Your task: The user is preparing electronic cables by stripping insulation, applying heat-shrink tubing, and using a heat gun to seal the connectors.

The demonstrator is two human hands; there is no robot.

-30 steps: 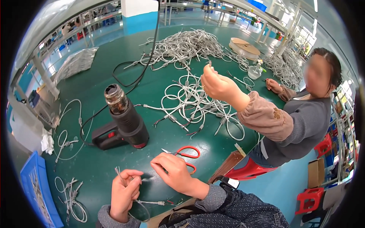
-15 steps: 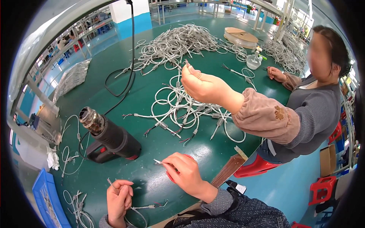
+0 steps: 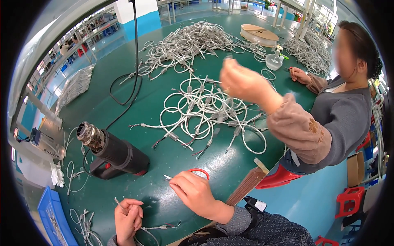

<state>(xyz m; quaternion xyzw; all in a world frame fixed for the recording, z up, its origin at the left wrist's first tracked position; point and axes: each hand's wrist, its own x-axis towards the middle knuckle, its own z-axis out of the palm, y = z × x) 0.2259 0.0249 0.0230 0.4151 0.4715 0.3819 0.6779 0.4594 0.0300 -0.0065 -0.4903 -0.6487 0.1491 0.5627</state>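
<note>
Green worktop, near edge | left hand [image 3: 128, 215] pinching a grey cable [image 3: 158, 227] | right hand [image 3: 193, 192] fingers closed on red scissors [image 3: 200, 173] | keep snips close, steady.

Green table [image 3: 123, 98], grey-white cables [image 3: 205, 110], black heat gun [image 3: 117, 153], red-handled scissors [image 3: 199, 172], blue crate [image 3: 51, 215], red stools [image 3: 349, 201].

You have one heat gun [image 3: 113, 153] at nine o'clock, one red-handled scissors [image 3: 200, 173] (half hidden), one wooden spool [image 3: 258, 34] at one o'clock, two red stools [image 3: 349, 201].
</note>
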